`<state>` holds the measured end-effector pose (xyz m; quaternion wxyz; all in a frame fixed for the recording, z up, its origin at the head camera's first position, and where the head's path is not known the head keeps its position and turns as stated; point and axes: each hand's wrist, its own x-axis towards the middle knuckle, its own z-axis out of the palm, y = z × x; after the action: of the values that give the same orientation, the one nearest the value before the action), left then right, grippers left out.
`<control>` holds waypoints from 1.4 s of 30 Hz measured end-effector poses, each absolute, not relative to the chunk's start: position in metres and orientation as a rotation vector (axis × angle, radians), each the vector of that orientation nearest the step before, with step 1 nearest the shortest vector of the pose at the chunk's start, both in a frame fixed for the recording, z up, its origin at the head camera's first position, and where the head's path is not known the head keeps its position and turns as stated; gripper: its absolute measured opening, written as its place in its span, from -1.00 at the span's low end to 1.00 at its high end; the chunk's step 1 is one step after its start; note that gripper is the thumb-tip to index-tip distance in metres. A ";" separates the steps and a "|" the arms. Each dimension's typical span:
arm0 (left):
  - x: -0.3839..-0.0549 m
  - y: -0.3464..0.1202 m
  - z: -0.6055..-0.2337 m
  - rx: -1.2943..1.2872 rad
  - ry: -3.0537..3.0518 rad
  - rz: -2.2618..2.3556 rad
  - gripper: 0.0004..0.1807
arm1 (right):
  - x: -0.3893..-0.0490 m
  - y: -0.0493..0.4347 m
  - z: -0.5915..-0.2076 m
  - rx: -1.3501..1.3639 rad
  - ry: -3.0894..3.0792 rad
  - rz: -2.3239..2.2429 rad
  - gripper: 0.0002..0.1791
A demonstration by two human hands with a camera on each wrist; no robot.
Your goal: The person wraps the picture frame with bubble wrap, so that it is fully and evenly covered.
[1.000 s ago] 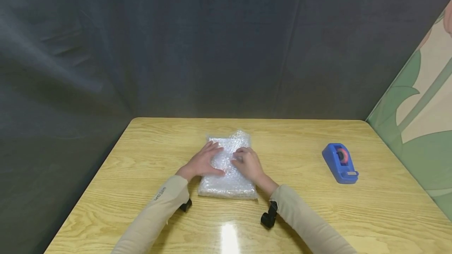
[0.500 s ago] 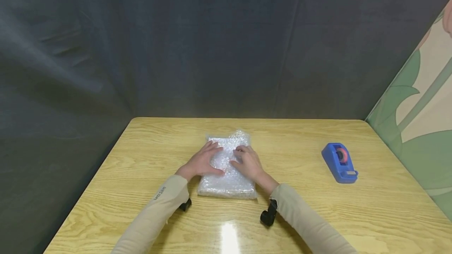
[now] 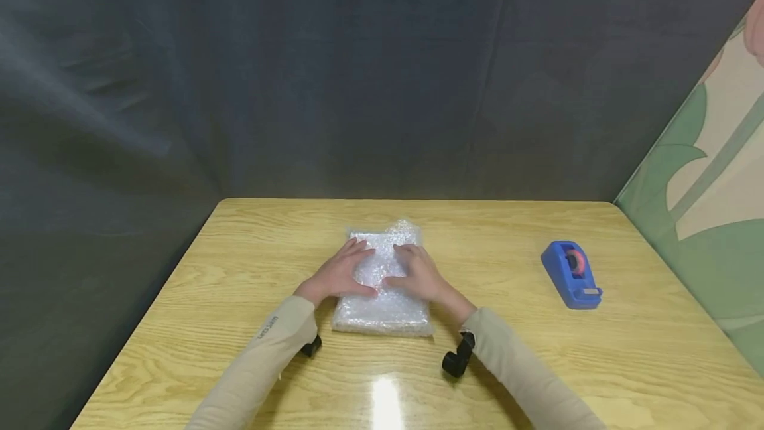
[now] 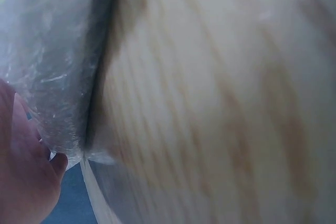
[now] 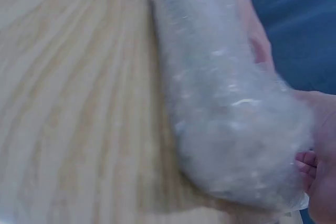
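Note:
A flat, roughly rectangular parcel in clear bubble wrap point(image 3: 382, 318) lies on the wooden table. A loose, ruffled end of the wrap sticks up at its far right. My left hand point(image 3: 341, 275) rests on its left part, thumb and fingers spread. On the right part lies my right hand point(image 3: 421, 277), its thumb stretched toward the left thumb and its fingers pointing away. The left wrist view has the parcel's wrapped side point(image 4: 58, 45) beside the left hand point(image 4: 29, 182). In the right wrist view, the rounded wrapped edge point(image 5: 226, 93) partly hides the right hand point(image 5: 323, 140).
A blue tape dispenser point(image 3: 573, 276) with a pink-red roll core stands on the table's right side. Dark sheeting point(image 3: 370, 78) hangs behind the table point(image 3: 489, 231). A patterned panel point(image 3: 710, 198) borders the right. Black wrist cameras point(image 3: 456, 362) hang under the sleeves.
My right thumb and fingers, bent close together over the wrap a second ago, have spread apart. The left hand keeps its place on the parcel, which has not moved on the table.

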<state>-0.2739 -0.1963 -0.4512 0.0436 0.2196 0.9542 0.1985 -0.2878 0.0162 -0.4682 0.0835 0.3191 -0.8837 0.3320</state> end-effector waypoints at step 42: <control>-0.195 -0.216 -0.435 0.494 2.829 0.816 -0.05 | -0.210 0.047 -0.469 0.471 -2.572 2.116 -0.17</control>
<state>-0.1948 -0.2158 -0.4349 0.0781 0.1651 0.9446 0.2726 -0.2100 0.0469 -0.4692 -0.1110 0.1390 -0.7599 0.6252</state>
